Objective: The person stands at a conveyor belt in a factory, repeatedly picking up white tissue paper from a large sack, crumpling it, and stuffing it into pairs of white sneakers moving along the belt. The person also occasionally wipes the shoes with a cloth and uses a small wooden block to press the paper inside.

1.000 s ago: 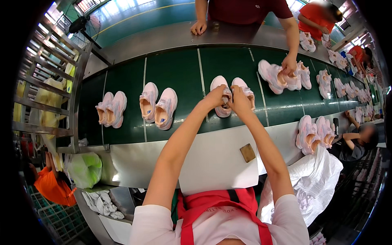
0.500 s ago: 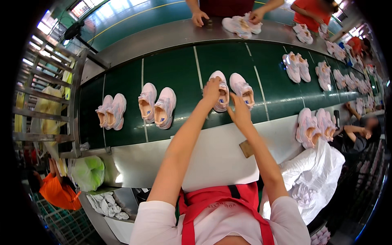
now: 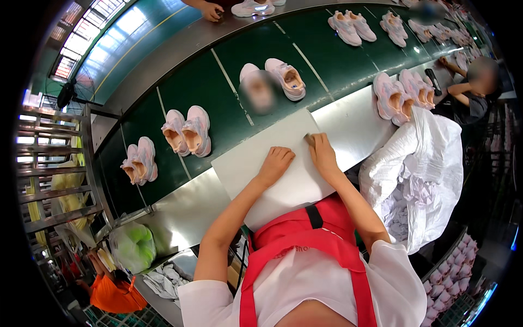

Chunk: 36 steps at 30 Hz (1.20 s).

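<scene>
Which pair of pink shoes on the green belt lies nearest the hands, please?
The pair straight beyond the white board; other pairs sit farther off to either side.

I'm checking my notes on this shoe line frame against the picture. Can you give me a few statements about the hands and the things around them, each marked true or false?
1. The left hand rests on the white board. True.
2. The right hand holds a shoe. False: it lies on the board, fingertips at a small brown piece on the board's edge.
3. Pairs of pink and white shoes sit on the green belt beyond the board. True.
4. The white bag is on the person's left. False: it is on the right, open, with white paper inside.
5. The person wears a red apron. True.
</scene>
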Tool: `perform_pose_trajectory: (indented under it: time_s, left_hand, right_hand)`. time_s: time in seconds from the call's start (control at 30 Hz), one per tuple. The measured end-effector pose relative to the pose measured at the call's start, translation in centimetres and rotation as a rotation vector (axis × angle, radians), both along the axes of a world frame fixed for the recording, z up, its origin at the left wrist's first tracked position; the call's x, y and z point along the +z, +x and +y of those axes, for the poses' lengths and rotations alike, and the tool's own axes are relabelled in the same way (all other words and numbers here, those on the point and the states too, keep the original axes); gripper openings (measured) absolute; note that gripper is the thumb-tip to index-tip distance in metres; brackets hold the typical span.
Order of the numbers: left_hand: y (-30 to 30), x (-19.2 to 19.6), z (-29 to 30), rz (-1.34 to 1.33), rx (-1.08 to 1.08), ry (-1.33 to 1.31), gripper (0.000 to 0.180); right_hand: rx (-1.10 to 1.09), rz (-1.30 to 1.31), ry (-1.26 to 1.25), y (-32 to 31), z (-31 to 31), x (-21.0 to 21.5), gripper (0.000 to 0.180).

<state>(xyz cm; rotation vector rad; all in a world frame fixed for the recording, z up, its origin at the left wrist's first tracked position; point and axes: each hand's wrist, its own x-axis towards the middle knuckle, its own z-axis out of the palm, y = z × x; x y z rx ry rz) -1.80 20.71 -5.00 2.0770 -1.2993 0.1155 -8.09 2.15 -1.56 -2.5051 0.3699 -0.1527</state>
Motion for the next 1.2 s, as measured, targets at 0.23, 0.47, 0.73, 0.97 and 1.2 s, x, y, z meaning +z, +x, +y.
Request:
perform_pose_trajectory:
  time_s: [0.23,0.47,0.73,0.97,1.2]
  left_hand:
    - [-0.3,0.2,-0.1,-0.014,0.071,0.099,0.05]
    - [-0.5,1.4,-0.7,-0.187,0.034,0.14,0.024]
    - [-2.0,2.7,1.1,0.041,0.004,0.132,0.01]
    - [-2.8,2.3,0.7,0.118,0.012,0.206,0.017]
    - [-3.1,2.6,0.8,0.062,0.017,0.152,0.017]
  right_hand:
    - [0.216,0.039,0.235,-2.3,1.2,-1.3,0.023]
    - [-0.133,-0.07,0.296,-1.6,0.1,-0.8,0.03]
    - [-0.406,-0.453,0.37,-8.2,-4.1,5.6,0.043]
    - [-1.11,-0.047,-0.959,-27.1,-22.8,2.6,0.049]
    - [-0.792,0.116,-0.329,-32.1,-24.3,-1.4,0.034]
